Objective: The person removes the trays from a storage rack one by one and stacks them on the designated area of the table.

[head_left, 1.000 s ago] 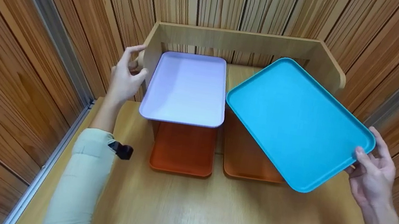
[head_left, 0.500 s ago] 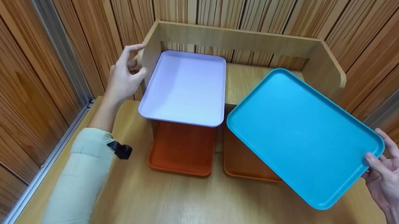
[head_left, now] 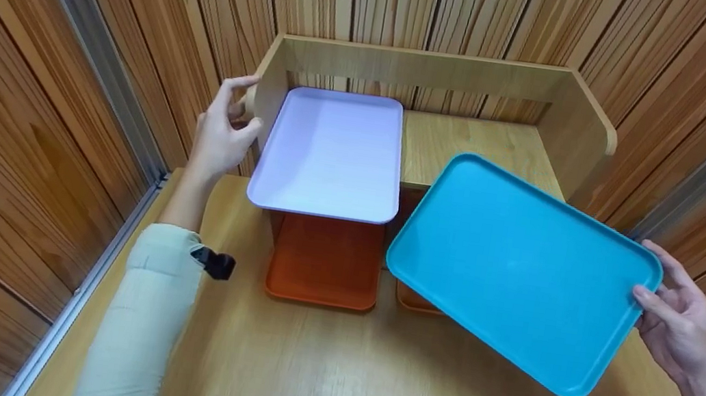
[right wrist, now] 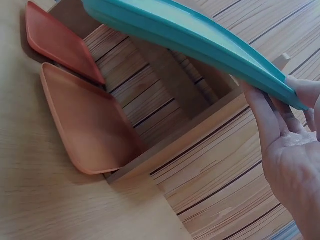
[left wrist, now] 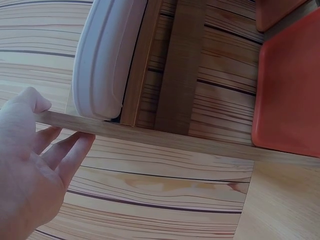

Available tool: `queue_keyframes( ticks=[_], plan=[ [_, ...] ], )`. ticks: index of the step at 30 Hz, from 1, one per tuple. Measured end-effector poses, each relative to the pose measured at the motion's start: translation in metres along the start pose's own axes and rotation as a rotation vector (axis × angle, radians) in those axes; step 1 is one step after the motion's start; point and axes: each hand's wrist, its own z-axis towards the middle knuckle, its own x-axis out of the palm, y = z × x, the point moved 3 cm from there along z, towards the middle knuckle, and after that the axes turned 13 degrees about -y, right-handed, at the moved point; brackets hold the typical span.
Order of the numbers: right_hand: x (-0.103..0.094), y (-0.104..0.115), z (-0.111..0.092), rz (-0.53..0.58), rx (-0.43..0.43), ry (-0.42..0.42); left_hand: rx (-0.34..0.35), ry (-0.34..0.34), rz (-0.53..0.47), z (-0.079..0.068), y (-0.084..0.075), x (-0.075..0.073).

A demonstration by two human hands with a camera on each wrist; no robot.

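My right hand [head_left: 680,325] pinches a turquoise tray [head_left: 521,277] at its right end, thumb on the top face and fingers beneath. The tray is tilted, held in the air before the right half of a wooden desk shelf [head_left: 480,150]. In the left wrist view my left hand [left wrist: 37,165] grips the edge of the shelf's left side panel [left wrist: 150,141], thumb on one side and fingers on the other. A lavender tray [head_left: 335,154] lies on the left half of the upper board, its front end overhanging.
Below the upper board, a red-orange tray [head_left: 324,263] lies on the wooden table [head_left: 302,363] at left. A brown-orange tray [right wrist: 92,125] lies beside it, mostly hidden by the turquoise one in the head view. Wood-plank walls [head_left: 394,3] enclose the back and sides.
The turquoise tray has come down and toward me, away from the upper board, uncovering the board's right half. It is turned slightly flatter. My left hand and the other trays stay put.
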Motion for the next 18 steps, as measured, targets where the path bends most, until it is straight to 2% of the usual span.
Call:
queue_keyframes(
  ticks=[4,7,11,14,16,18],
  plan=[
    [0.002,-0.006,0.002,0.063,0.037,0.083,-0.004,0.009,0.010,0.000,0.001,-0.002],
    [0.006,-0.009,0.000,-0.077,0.026,0.037,-0.015,0.027,0.008,0.002,0.002,-0.004],
    [0.009,-0.013,-0.002,-0.104,0.038,0.052,-0.021,0.041,0.001,0.002,0.003,-0.004],
    [0.012,-0.017,-0.002,-0.068,0.055,0.089,-0.015,0.040,0.001,0.003,0.003,-0.002],
    [0.013,-0.019,-0.004,-0.154,0.056,0.057,-0.012,0.039,0.000,0.003,0.003,-0.002],
    [0.014,-0.022,-0.006,-0.191,0.058,0.045,-0.009,0.040,0.002,0.003,0.003,-0.001]
  ],
)
